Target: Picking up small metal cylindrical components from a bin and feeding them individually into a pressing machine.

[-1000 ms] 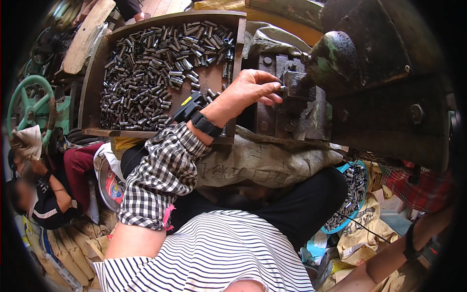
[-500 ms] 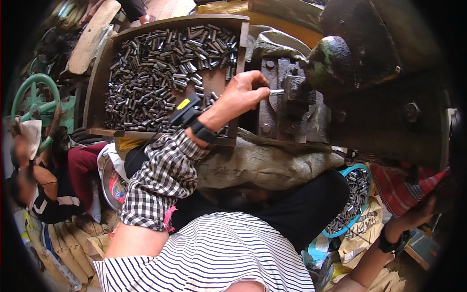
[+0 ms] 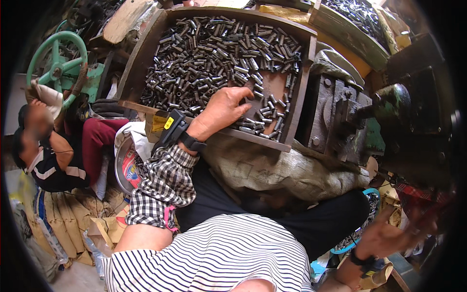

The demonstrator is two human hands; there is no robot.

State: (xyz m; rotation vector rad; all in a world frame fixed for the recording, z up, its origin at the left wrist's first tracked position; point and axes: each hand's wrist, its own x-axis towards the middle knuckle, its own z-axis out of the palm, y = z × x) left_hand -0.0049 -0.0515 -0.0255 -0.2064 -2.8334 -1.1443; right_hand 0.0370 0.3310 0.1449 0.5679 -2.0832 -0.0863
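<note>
While the left hand [image 3: 221, 111] dips into the shallow wooden tray [image 3: 146, 53], its fingers curl down over the heap of short dark metal tubes [image 3: 214, 53] near the tray's front right corner, closing on a few; how many, I cannot tell. Best, I judge, to pinch one tube cleanly rather than rake several. Just right of the tray sits the dark iron press block [image 3: 335, 117]. Low right, the right hand [image 3: 384, 238] is blurred, fingers seemingly spread, grip unclear.

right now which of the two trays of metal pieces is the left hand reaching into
The near wooden tray, the big one straight ahead: the left hand rests in its near right corner on the small metal tubes. The other tray, far right, is untouched.
</note>
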